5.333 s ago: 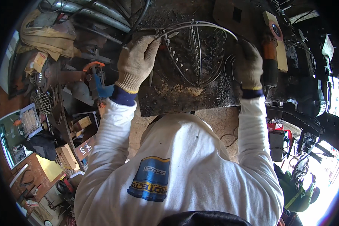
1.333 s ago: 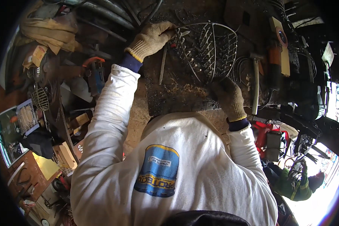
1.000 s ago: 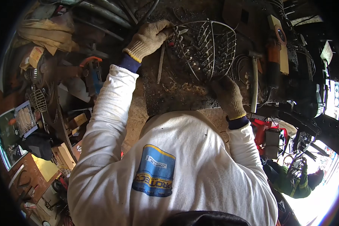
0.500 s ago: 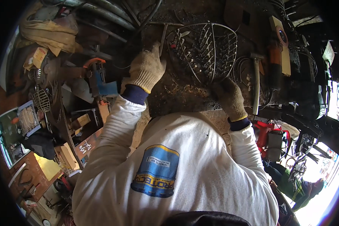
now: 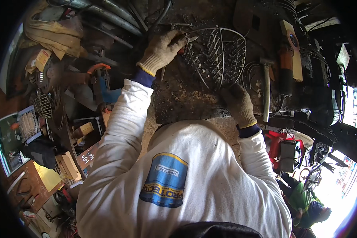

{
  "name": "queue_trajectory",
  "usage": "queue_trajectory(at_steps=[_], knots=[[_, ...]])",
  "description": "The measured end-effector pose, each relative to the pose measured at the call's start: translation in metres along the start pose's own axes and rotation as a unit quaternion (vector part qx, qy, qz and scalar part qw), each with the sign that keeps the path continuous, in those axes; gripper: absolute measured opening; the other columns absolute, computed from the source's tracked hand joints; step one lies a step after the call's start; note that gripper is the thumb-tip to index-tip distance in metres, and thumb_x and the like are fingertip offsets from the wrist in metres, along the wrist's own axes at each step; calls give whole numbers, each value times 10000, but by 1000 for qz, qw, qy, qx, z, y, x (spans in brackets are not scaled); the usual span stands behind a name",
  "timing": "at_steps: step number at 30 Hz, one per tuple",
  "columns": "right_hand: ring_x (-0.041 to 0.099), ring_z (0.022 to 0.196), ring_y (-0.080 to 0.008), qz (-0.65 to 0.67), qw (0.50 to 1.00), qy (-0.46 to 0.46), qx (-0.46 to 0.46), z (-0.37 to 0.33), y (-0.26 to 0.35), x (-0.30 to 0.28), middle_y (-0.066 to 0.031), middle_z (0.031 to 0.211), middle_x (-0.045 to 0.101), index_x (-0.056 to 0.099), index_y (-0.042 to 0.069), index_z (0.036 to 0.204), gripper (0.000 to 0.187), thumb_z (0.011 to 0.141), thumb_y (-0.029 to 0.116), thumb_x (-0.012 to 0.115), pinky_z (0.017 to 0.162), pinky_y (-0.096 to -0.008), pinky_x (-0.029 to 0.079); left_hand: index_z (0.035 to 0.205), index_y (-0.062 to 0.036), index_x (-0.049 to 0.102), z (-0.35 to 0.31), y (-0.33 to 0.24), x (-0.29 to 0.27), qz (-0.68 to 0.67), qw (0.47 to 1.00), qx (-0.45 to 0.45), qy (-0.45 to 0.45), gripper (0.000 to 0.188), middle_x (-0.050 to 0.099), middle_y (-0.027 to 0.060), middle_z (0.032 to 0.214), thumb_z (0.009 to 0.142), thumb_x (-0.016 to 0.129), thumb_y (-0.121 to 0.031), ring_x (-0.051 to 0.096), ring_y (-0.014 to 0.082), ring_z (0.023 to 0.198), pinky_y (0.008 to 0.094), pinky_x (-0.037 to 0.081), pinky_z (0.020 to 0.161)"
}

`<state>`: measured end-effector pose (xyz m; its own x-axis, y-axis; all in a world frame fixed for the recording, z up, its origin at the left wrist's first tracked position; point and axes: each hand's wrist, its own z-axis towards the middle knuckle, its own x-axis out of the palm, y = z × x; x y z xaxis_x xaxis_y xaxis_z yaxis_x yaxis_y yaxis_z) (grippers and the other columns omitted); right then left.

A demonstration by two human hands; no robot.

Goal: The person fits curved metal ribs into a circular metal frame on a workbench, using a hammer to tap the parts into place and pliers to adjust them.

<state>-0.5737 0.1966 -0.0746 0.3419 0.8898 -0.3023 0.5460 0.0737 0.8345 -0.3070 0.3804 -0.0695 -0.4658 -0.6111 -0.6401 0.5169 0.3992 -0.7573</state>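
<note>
A fan-shaped frame of bent metal rod [image 5: 221,55] lies on the dark, dirty workbench [image 5: 186,103] in front of me. My left hand [image 5: 162,50], in a knitted beige glove, closes its fingers on the frame's upper left corner. Something small and red shows beside those fingertips. At the frame's narrow near end is my right hand [image 5: 238,104], gloved too, with its fingers curled around the rods; the fingertips sit in shadow. A thin metal bar [image 5: 174,24] lies just beyond my left hand, which partly covers it.
Right of the frame lie a hammer [image 5: 267,89] and an orange-and-black angle grinder [image 5: 286,65]. Metal pipes [image 5: 115,16] stretch across the far left. A blue vise-like tool [image 5: 107,89] stands left of the bench. Another person [image 5: 307,202] is at the lower right.
My left hand has moved right and slightly away, from beside the thin bar onto the frame's corner. The frame has shifted slightly left in view. My right hand stays at its near end.
</note>
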Motion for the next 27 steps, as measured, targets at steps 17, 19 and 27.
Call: queue_trajectory(at_steps=[17,19,27], knots=[[667,764,-106,12,1000,-1,-20,-2,4,1,-60,898,736,713,45,1117,231,987,225,649,710,-298,532,1184,-15,683,9,17,11,-261,961,-94,5,211,704,2,1060,1043,602,-149,628,92,999,263,495,911],[662,756,-106,15,1000,-6,-26,-4,7,2,-60,895,732,714,46,1117,231,987,225,647,705,-299,530,1189,-16,682,9,19,14,-259,964,-60,0,218,705,2,1070,1040,595,-149,627,94,998,264,493,914],[665,780,-111,-70,994,-34,-74,-3,8,0,-51,921,740,717,47,1128,223,998,211,642,735,-293,531,1194,-19,681,10,20,17,-269,960,-74,-4,233,711,6,1099,1043,562,-153,629,94,1014,261,484,918]])
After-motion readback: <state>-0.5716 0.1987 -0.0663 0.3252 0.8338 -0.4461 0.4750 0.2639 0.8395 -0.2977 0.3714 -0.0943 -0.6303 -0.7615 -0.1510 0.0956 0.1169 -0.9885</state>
